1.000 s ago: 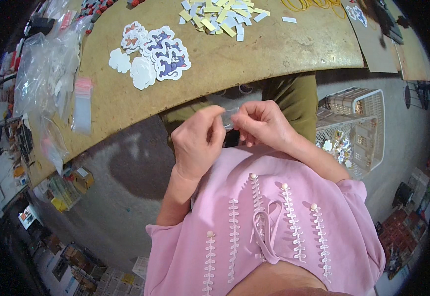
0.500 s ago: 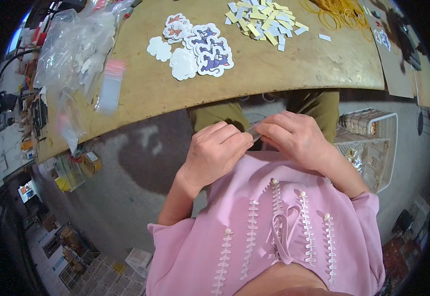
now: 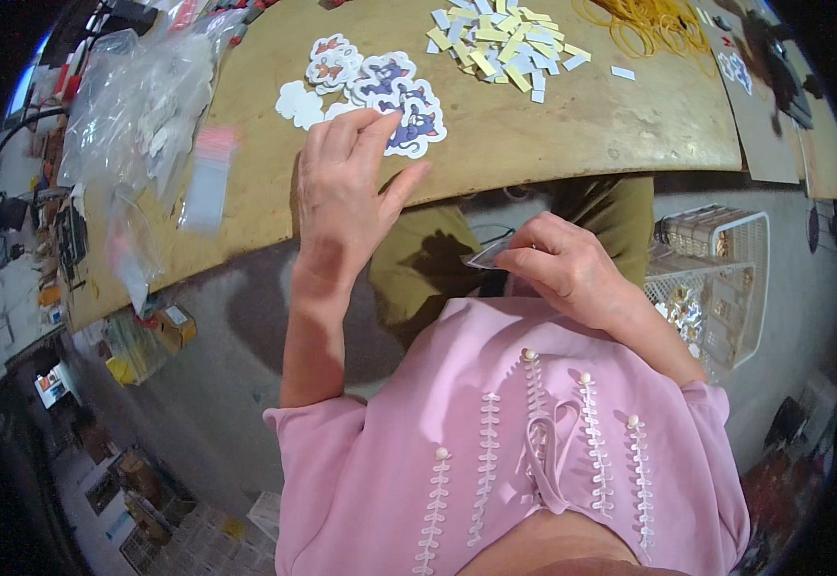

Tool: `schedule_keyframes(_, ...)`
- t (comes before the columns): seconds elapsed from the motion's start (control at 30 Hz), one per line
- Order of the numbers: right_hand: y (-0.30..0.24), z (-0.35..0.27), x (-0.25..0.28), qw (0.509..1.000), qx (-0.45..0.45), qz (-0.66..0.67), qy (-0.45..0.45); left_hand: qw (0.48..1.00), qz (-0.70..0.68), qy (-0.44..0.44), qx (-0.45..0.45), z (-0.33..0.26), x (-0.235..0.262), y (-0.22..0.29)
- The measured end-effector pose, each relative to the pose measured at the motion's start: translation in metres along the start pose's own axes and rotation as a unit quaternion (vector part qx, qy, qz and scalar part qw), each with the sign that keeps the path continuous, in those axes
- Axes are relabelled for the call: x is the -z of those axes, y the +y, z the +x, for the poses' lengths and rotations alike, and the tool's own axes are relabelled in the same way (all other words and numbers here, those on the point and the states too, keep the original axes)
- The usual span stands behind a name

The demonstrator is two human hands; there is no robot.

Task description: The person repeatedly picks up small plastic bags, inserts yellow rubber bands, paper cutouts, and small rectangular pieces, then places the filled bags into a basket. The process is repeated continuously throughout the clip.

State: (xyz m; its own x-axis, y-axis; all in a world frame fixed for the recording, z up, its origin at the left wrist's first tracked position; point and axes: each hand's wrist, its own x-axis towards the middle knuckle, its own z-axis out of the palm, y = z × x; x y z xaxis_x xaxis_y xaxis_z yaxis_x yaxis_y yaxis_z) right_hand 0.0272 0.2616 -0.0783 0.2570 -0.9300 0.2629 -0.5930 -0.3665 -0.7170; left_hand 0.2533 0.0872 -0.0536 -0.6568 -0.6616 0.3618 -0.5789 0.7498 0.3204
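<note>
My left hand [image 3: 342, 182] reaches over the near edge of the table, its thumb apart from the fingers and nothing visible in it. Its fingertips lie over white blank-backed die-cut stickers [image 3: 300, 104], part of which they hide. Touching the fingers' right side are purple cat stickers [image 3: 417, 125]; orange-figured ones [image 3: 334, 60] lie just beyond. Over my lap, my right hand [image 3: 567, 264] pinches a small clear plastic bag [image 3: 484, 257] between thumb and fingers. Whether anything is inside the bag I cannot tell.
On the table [image 3: 572, 144] lie a heap of yellow and white slips [image 3: 510, 43], yellow rubber bands [image 3: 649, 24], a stack of small zip bags [image 3: 207, 187] and a large clear plastic bag [image 3: 126, 106]. A white plastic basket [image 3: 759, 278] stands at the right below the table.
My left hand has let go of the small plastic bag and moved up and left from my lap to the stickers. The right hand keeps the bag at nearly the same place.
</note>
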Motion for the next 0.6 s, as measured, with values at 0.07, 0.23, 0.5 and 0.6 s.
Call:
schedule_keyframes(0.07,0.002,-0.003,0.001,1.000,-0.002,-0.008,-0.002,1.000,0.011,-0.008,-0.007,-0.002,-0.002,0.002)
schedule_keyframes(0.23,0.009,-0.008,-0.004,1.000,-0.008,-0.006,-0.011,1.000,0.000,-0.017,-0.016,-0.011,0.002,0.015)
schedule_keyframes(0.5,0.009,-0.006,-0.004,1.000,-0.015,-0.020,-0.016,0.997,-0.059,-0.041,-0.027,-0.020,0.002,0.010)
schedule_keyframes(0.6,0.008,-0.008,-0.001,0.999,-0.016,-0.037,-0.022,0.997,-0.071,-0.034,0.005,-0.018,-0.001,0.014)
